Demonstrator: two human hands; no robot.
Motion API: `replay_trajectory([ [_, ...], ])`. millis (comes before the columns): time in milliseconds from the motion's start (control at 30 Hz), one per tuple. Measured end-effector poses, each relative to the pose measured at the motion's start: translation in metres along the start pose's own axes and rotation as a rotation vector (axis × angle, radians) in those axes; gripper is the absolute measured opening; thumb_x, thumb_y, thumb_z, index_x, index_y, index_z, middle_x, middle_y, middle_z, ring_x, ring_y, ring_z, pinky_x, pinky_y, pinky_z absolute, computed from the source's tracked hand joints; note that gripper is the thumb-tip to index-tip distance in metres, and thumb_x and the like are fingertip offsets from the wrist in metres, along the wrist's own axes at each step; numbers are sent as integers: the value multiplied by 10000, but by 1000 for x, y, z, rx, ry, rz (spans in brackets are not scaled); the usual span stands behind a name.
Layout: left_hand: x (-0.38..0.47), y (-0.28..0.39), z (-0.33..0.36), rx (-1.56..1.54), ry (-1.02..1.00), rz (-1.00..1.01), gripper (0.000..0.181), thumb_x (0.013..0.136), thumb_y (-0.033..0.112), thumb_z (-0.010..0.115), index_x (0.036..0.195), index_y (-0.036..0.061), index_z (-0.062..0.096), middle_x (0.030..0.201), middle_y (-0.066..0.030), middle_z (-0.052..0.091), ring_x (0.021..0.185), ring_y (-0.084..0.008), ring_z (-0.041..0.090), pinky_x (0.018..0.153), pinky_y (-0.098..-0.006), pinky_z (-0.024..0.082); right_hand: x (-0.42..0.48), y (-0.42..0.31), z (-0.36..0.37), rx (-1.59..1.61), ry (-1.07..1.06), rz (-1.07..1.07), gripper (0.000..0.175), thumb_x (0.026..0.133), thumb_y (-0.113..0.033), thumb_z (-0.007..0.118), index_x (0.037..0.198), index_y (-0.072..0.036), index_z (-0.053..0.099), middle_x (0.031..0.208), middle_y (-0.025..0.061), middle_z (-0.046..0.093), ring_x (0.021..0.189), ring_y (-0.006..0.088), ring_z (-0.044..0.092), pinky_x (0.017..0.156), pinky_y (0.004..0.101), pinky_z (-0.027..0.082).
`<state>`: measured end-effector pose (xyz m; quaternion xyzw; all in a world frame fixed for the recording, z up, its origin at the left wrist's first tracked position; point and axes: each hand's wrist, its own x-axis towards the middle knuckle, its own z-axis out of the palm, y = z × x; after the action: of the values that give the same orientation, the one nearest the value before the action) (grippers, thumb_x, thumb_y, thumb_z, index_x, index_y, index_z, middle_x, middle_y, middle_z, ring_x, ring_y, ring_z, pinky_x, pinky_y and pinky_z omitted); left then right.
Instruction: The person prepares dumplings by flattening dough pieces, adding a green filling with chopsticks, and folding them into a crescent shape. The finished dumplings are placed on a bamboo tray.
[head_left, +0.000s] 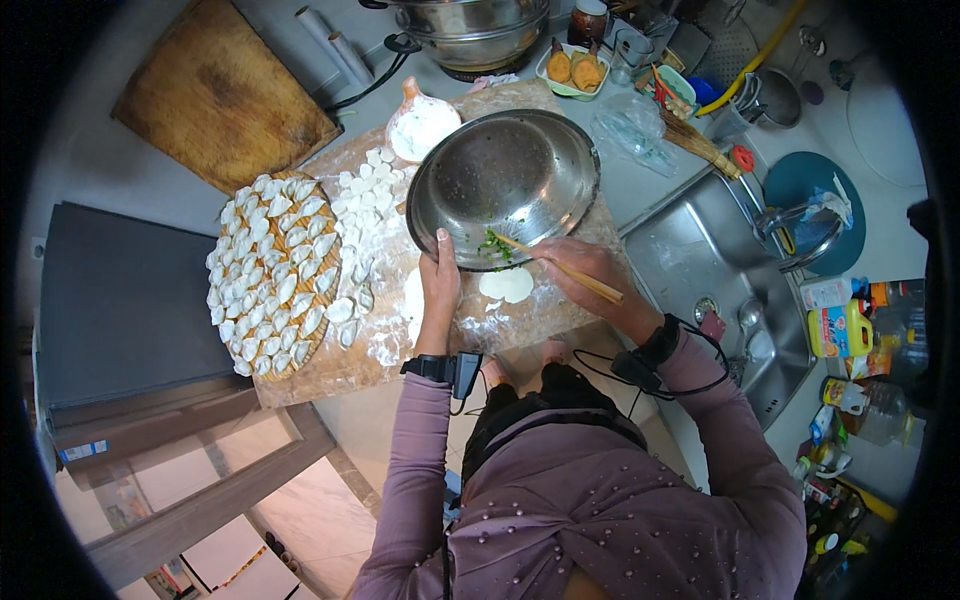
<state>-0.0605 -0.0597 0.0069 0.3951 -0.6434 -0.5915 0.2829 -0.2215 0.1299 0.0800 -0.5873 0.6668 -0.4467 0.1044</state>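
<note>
My left hand (441, 291) grips the near rim of a large stainless steel bowl (502, 165), thumb inside. The bowl is tilted towards me above a floured wooden board (450, 337). My right hand (581, 277) holds wooden chopsticks (574, 274), their tips at a small heap of chopped green filling (495, 247) low in the bowl. Flat dough wrappers (506, 285) lie under the bowl's near edge. To the left, a round woven tray (328, 262) carries rows of folded dumplings (277, 262), with a few more dumplings (349, 315) beside it on the board.
Dough pieces (367, 187) and a bowl of flour (424, 129) lie at the board's far side. A steel sink (675, 247) is on the right. Behind stand a steamer pot (472, 34) and a dish of orange food (576, 71). A wooden cutting board (225, 90) leans at far left.
</note>
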Motion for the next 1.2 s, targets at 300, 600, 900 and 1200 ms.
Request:
replay_trajectory([
  [300, -10, -11, -3, -24, 29, 146, 557, 1067, 425, 490, 1189, -104, 616, 1064, -137, 693, 1003, -187, 602, 919, -338, 475, 1, -6, 4, 4, -24, -19, 186, 921, -50, 633, 1090, 20, 671, 1057, 172, 719, 1002, 331, 710, 881, 392, 576],
  [600, -21, -19, -7, -20, -3, 162, 536, 1066, 424, 493, 1129, -92, 623, 962, -102, 677, 909, -154, 583, 835, -330, 488, -3, -3, 12, -41, -37, -19, 147, 928, -80, 639, 1028, 14, 691, 1020, 164, 725, 926, 308, 717, 810, 383, 570],
  [900, -26, -25, -13, 14, -27, 180, 492, 1070, 390, 502, 1135, -83, 623, 939, -88, 676, 884, -152, 577, 810, -331, 490, -8, -1, 19, -50, -28, 35, 130, 906, -57, 649, 1010, 8, 693, 969, 158, 725, 904, 298, 717, 789, 375, 566],
  [1200, -31, -25, -8, -29, -20, 191, 472, 1071, 374, 504, 1152, -76, 623, 980, -90, 678, 916, -155, 588, 838, -323, 488, -7, -4, 26, 31, 69, -18, 106, 912, -72, 655, 955, 21, 679, 913, 163, 712, 852, 304, 711, 732, 379, 568],
])
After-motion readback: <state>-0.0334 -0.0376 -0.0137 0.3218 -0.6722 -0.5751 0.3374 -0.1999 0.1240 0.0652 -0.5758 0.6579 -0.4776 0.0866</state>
